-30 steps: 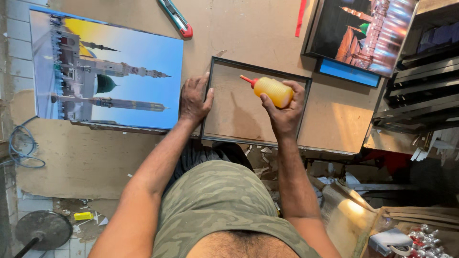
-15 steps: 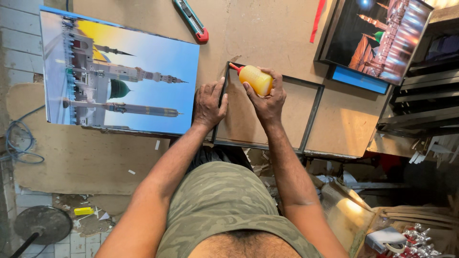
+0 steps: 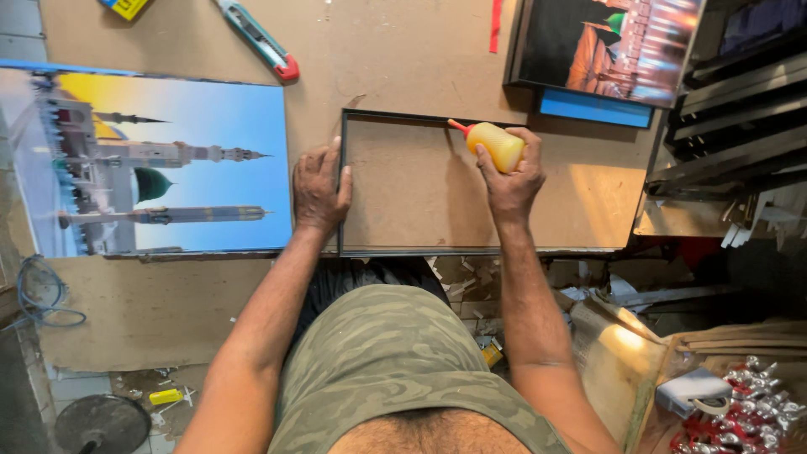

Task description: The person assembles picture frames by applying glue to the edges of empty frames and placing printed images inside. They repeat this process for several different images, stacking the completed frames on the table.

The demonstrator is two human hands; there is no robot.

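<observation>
Head camera looks down on a brown worktop [image 3: 403, 50] where the right hand [image 3: 508, 172] has its grip wrapped around a yellow glue bottle [image 3: 498, 145], red nozzle touching the top edge of a dark frame [image 3: 395, 118]. Left hand [image 3: 319, 187] lies flat, fingers spread, holding nothing, pressing the frame's left edge beside a mosque print [image 3: 151, 160]. A teal utility knife [image 3: 256, 38] lies further up.

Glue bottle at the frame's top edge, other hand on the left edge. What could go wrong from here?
1. The right hand tilts the yellow glue bottle with its red nozzle near the dark frame; glue may run onto the brown backing board.
2. The left hand presses only the left side, so the frame might shift.
3. The mosque print lies close by; stray drips could mark it.
</observation>
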